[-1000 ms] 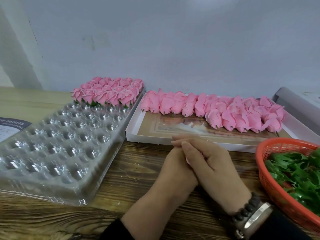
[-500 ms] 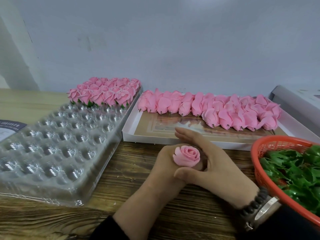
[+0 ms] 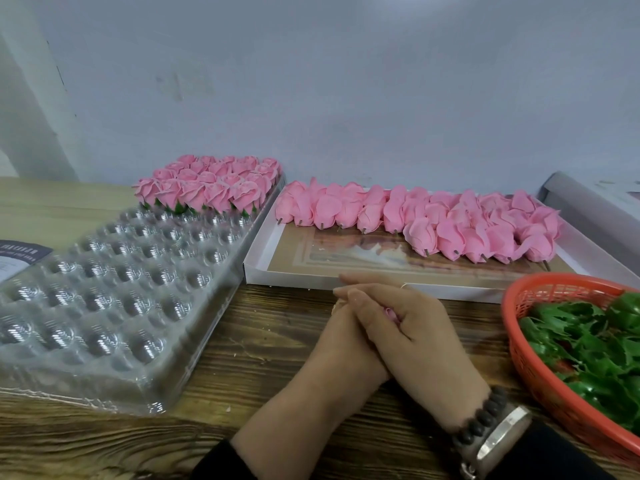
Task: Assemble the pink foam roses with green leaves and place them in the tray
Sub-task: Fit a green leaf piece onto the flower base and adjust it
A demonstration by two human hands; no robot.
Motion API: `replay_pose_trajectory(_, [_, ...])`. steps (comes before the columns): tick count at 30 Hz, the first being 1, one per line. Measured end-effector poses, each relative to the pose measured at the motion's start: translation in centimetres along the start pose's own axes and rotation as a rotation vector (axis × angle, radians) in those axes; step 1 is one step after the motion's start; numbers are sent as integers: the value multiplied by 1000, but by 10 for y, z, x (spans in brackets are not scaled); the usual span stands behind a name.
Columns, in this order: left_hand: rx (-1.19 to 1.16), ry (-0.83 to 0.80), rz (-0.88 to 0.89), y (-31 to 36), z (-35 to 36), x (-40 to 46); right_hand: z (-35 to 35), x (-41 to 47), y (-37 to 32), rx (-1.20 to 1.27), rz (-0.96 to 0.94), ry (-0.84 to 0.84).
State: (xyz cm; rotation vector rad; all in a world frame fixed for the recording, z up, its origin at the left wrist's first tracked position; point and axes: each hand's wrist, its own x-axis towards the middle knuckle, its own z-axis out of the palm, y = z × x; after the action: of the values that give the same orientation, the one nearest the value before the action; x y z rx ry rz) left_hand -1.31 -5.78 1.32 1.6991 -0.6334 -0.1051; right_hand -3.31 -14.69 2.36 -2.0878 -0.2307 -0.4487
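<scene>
Both hands cupped together round one pink rose, likely to press its leaf on.

The right hand [image 3: 412, 327] lies over the left hand [image 3: 346, 341] on the wood-grain tabletop [image 3: 263, 344], fingers curled, only a sliver of soft foam rose [image 3: 390, 312] showing between them. At 10 o'clock the clear dimpled plastic tray [image 3: 104, 306] holds finished roses [image 3: 214, 185] upright at its far end, green showing beneath. Bare roses [image 3: 433, 220] lie in the white box [image 3: 381, 287] at 12 o'clock; jagged glossy leaves [image 3: 588, 341] fill the orange mesh basket [image 3: 540, 362] at 3 o'clock, within easy reach.
</scene>
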Motion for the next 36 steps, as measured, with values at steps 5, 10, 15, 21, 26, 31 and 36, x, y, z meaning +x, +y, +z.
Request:
replay_pose_trajectory(5, [-103, -185, -107, 2, -9, -1, -10, 6, 3, -11, 19, -281])
replay_pose_trajectory(10, [-31, -277, -218, 5, -18, -5, -13, 2, -2, -10, -20, -374])
replay_pose_trajectory(15, [38, -279, -190, 15, -16, -4, -15, -4, -3, 128, 34, -308])
replay_pose_trajectory(21, [65, -47, 7, 12, -18, -1, -10, -5, 3, 229, 31, -66])
replay_pose_trajectory(26, [-33, 70, 39, 11, -8, -2, -2, -6, 1, 291, 31, 40])
replay_pose_trajectory(31, [-101, 102, 18, 7, 0, -1, 5, -6, -1, 211, 11, 116])
replay_pose_trajectory(36, [-23, -36, -66, 11, -3, -1, -6, 1, 0, 114, 20, -125])
